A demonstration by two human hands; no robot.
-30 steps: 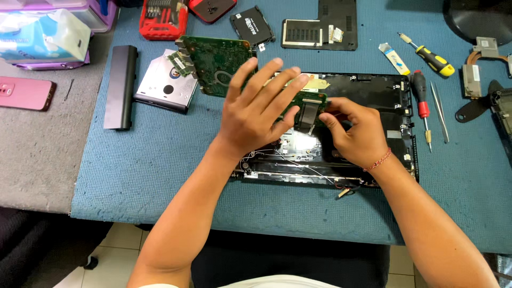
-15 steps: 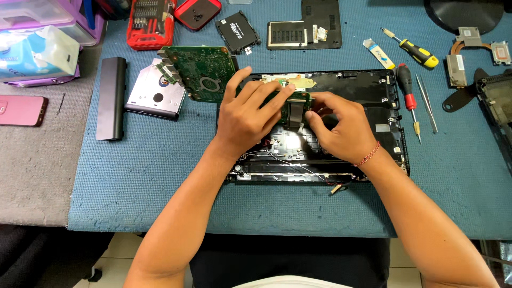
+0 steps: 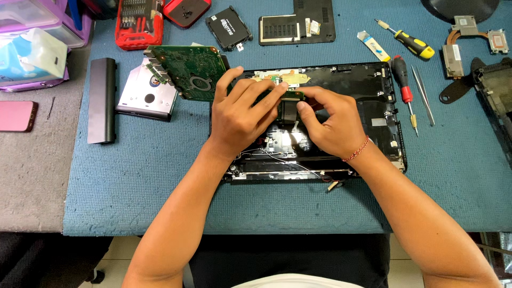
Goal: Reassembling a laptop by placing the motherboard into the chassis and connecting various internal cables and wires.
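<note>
Far left: soft tissue pack (image 3: 32,58), pale blue and white. Far centre: black square drive (image 3: 229,28) bearing white rectangular label (image 3: 226,25).

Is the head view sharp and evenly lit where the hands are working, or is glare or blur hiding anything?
Head view: light is soft and even, with no strong glare; the left hand and right hand look sharp, but they cover the small part they pinch inside the open black laptop base; faint shadow lies under both palms.

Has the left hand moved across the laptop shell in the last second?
No: the left hand stays over the laptop shell, fingers on the small part, beside the green board.
</note>
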